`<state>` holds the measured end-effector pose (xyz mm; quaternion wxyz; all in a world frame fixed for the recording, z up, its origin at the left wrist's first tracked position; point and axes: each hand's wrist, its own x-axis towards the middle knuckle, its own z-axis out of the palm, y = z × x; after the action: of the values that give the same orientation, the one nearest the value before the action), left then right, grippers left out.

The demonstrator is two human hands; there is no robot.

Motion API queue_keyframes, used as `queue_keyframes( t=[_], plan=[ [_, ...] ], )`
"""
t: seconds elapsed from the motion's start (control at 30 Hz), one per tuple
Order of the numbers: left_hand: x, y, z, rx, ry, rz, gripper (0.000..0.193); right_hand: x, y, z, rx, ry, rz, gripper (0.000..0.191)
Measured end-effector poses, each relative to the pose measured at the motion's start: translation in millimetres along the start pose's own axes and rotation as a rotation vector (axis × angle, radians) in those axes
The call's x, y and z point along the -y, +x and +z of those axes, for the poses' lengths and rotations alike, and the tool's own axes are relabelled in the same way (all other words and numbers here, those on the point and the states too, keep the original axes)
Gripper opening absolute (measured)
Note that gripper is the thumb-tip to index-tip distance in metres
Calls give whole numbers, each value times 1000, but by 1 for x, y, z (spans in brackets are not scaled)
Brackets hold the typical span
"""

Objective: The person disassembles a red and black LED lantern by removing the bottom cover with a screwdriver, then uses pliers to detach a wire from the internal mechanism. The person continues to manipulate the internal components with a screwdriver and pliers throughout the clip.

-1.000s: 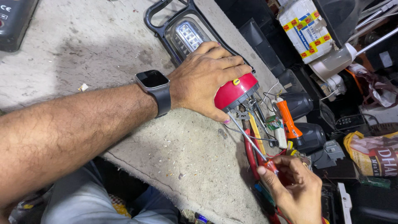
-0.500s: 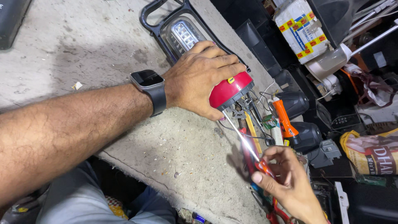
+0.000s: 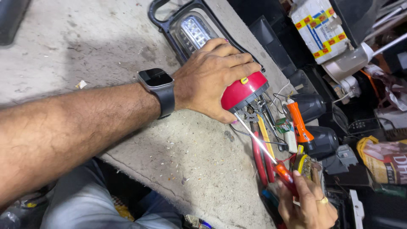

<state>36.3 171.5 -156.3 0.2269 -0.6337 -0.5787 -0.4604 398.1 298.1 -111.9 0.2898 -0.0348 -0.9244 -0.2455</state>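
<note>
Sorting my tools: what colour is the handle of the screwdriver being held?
Red, see-through; the screwdriver sits in the right hand, head view.

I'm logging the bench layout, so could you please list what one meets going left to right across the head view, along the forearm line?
Smartwatch → left hand → red lamp housing → orange-handled tool → black round lamp head → yellow printed packet.

Repair workshop, concrete bench (image 3: pixel 85 51), pliers (image 3: pixel 259 159), scattered lamps (image 3: pixel 316 142)
</note>
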Motion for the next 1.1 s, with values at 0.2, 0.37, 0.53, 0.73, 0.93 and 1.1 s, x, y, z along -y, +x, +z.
queue_keyframes(
  t=[0.2,0.37,0.53,0.73,0.93,1.1],
  plan=[
    [-1,1,-3,-12,-3,37,111,-29,-9,-4,518,960,920,43],
    [-2,2,-5,-28,-20,53,107,-25,4,-7,597,1241,1202,46],
    [0,2,-4,-24,-20,47,106,15,20,-10,196,674,530,43],
    [3,0,-3,-35,2,72,113,9,17,-3,315,351,598,28],
    [10,0,-5,6,-13,104,124,-18,33,1,622,1209,1068,38],
    [15,-2,-4,0,7,145,128,18,31,-5,189,739,618,37]
  ],
)
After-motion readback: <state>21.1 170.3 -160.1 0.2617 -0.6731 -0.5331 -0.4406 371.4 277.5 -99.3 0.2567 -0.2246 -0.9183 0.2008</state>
